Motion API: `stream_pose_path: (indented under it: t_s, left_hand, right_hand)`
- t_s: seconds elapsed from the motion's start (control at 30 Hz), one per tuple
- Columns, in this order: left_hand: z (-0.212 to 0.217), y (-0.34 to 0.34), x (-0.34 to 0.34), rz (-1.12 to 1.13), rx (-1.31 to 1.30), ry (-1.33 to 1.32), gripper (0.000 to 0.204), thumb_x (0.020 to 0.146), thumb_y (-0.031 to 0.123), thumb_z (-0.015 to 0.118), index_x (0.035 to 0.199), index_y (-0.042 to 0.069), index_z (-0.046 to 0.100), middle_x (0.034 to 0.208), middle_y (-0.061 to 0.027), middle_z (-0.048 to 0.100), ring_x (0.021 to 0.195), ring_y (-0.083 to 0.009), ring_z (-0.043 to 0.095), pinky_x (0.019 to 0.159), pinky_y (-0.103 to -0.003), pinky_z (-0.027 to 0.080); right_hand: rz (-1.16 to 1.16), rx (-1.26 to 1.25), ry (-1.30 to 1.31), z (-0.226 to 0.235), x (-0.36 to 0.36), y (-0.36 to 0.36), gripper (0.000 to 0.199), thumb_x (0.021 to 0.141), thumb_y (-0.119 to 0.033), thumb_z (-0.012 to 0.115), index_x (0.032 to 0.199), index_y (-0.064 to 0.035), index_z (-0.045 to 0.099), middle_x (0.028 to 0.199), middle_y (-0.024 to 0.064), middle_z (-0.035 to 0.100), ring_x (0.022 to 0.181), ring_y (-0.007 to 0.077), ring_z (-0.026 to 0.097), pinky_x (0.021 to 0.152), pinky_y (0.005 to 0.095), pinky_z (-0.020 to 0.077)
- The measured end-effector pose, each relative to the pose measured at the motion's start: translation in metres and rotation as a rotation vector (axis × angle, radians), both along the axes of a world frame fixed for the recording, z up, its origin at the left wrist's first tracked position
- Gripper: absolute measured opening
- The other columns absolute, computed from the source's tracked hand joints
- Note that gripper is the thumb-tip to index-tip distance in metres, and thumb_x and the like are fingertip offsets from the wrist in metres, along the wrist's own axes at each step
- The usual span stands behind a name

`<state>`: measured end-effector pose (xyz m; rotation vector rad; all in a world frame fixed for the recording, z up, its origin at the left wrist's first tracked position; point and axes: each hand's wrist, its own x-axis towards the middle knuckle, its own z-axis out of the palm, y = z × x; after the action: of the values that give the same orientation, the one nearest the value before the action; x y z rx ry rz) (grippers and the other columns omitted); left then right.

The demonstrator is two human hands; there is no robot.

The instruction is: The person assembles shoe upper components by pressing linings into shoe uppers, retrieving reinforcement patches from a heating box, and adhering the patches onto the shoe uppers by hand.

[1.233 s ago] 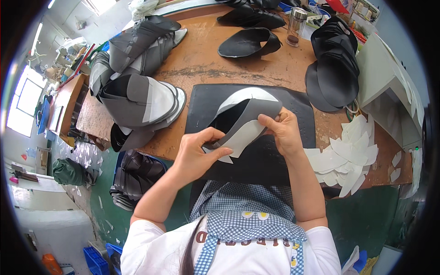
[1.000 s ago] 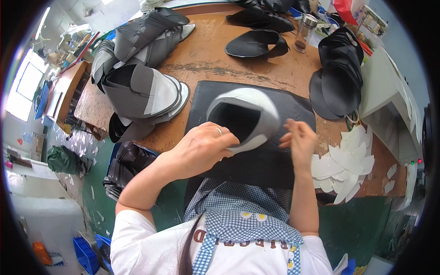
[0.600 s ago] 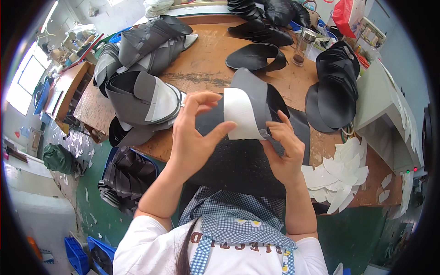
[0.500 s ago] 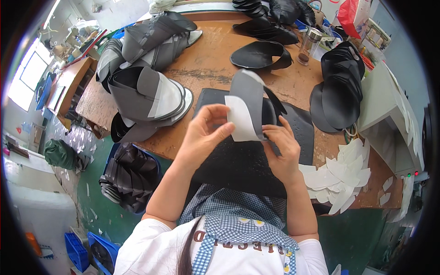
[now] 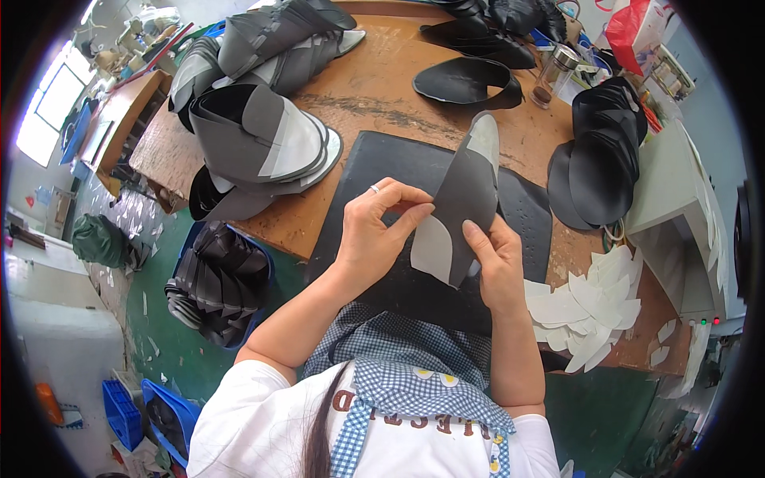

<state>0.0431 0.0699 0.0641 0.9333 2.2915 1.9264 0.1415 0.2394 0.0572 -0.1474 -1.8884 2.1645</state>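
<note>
A grey shoe upper (image 5: 466, 195) stands tilted over a black mat (image 5: 370, 179), its long end pointing away from me. One pale patch (image 5: 434, 251) covers its near left corner, and another light area shows at the far tip. My left hand (image 5: 384, 231), with a ring on one finger, pinches the upper's left edge just above the near patch. On the opposite side, my right hand (image 5: 500, 259) grips the upper, thumb lying on the grey face and fingers hidden behind it.
Stacked grey uppers (image 5: 263, 143) stand at the left of the table, black ones (image 5: 598, 159) at the right. Loose white pieces (image 5: 586, 307) lie near the right front edge. Farther back are a single black upper (image 5: 462, 84) and a glass jar (image 5: 554, 76). A blue bin (image 5: 259, 319) holds more uppers.
The upper has turned from a curled, side-on position to show its broad grey face. My right thumb now lies on that face; my left fingers have closed in on the edge.
</note>
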Motion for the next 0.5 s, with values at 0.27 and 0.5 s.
stream_pose_path:
  t_s: [0.27, 0.5]
  left_hand:
    - [-0.007, -0.005, 0.007, 0.045, 0.001, 0.11, 0.016, 0.083, -0.001, 0.079, 0.096, -0.001, 0.07, 0.093, -0.0063, 0.069, 0.085, -0.015, 0.069, 0.076, -0.027, 0.056]
    - [0.012, -0.003, 0.03, -0.224, 0.159, 0.435, 0.022, 0.086, -0.008, 0.068, 0.1, 0.001, 0.054, 0.121, -0.0205, 0.064, 0.101, -0.0342, 0.068, 0.082, -0.039, 0.058]
  right_hand:
    - [-0.061, -0.048, -0.012, 0.005, -0.011, -0.007, 0.025, 0.105, -0.013, 0.055, 0.12, 0.0042, 0.064, 0.105, 0.0063, 0.071, 0.092, 0.0099, 0.064, 0.082, 0.0254, 0.052]
    - [-0.188, -0.124, -0.058, -0.002, -0.036, 0.025, 0.026, 0.103, -0.014, 0.059, 0.117, 0.0069, 0.065, 0.099, 0.0076, 0.071, 0.082, 0.0096, 0.065, 0.072, 0.0245, 0.0537]
